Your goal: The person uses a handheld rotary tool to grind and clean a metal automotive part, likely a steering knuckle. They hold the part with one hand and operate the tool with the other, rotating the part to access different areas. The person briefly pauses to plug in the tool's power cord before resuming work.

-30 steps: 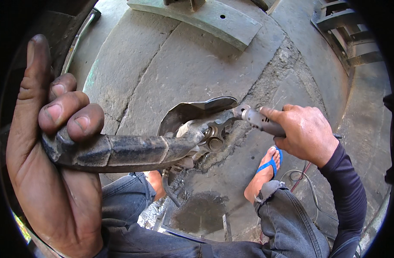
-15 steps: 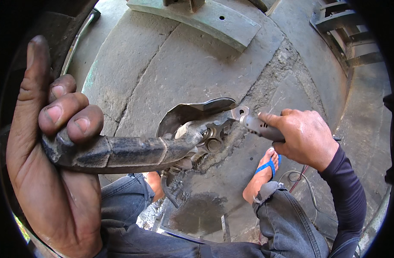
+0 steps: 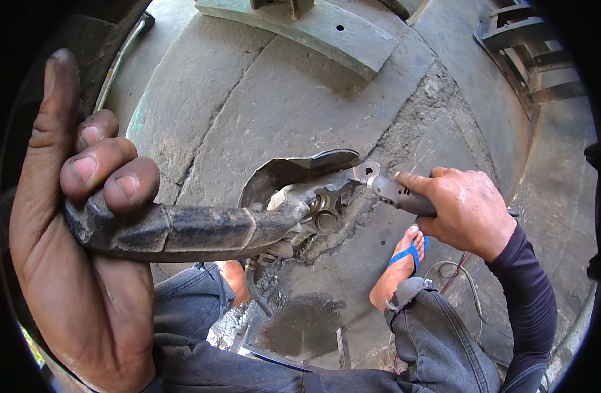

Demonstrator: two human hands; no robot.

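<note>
Okay, I've got the left hand (image 3: 71,281) curled round the black bar (image 3: 202,231), right hand (image 3: 471,209) wrapped on the grey tool (image 3: 403,196), concrete floor (image 3: 313,108) stretching from curved shield (image 3: 274,173) to metal plate's (image 3: 320,31) edge.

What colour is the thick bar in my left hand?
The thick bar in your left hand is mostly black with pale lines across it; see the head view.

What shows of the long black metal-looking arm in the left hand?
The long black metal-looking arm looks thick and scuffed, with pale lines crossing it. It runs nearly level across the view. The left hand curls around its left end; its right end reaches a grey metal assembly, the joint unclear.
</note>
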